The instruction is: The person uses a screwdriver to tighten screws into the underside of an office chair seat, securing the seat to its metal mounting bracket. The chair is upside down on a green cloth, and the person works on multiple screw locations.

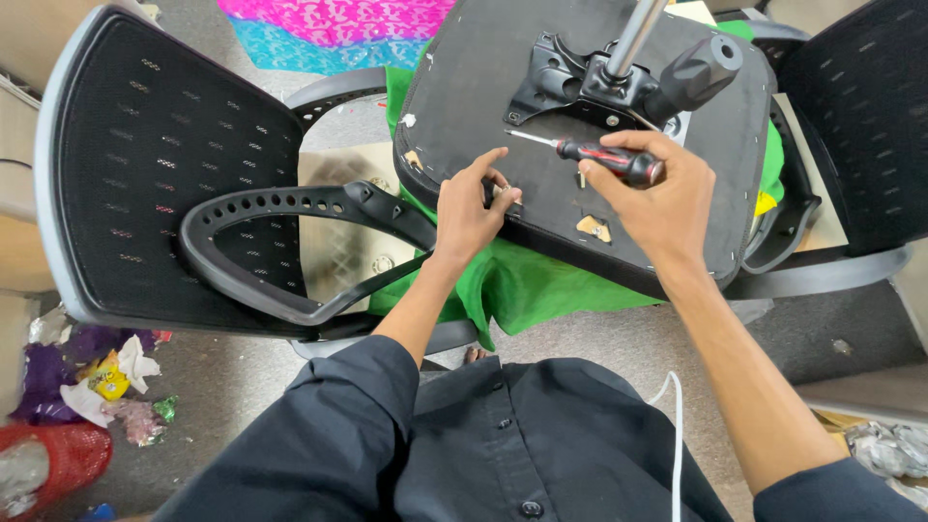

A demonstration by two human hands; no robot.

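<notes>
A person works on the underside of an upturned office chair seat (483, 77) with a screwdriver (599, 152).

The step in hand looks like fastening an armrest (290, 208) to the seat base: the left hand (469, 203) rests at the seat's near edge, fingers pinched on what seems a small metal fitting, too small to make out clearly. The right hand (652, 188) is closed around the red-and-black screwdriver handle, shaft pointing left across the seat and lying flat, tip not on any screw. Both forearms reach forward from dark sleeves, wrists bent slightly down. The next move likely calls for tilting the tip down to the fixing point while the left hand steadies the part. The seat rests on green cloth (522, 285), tilt mechanism (580, 82) and gas column (638, 34) pointing up.
</notes>
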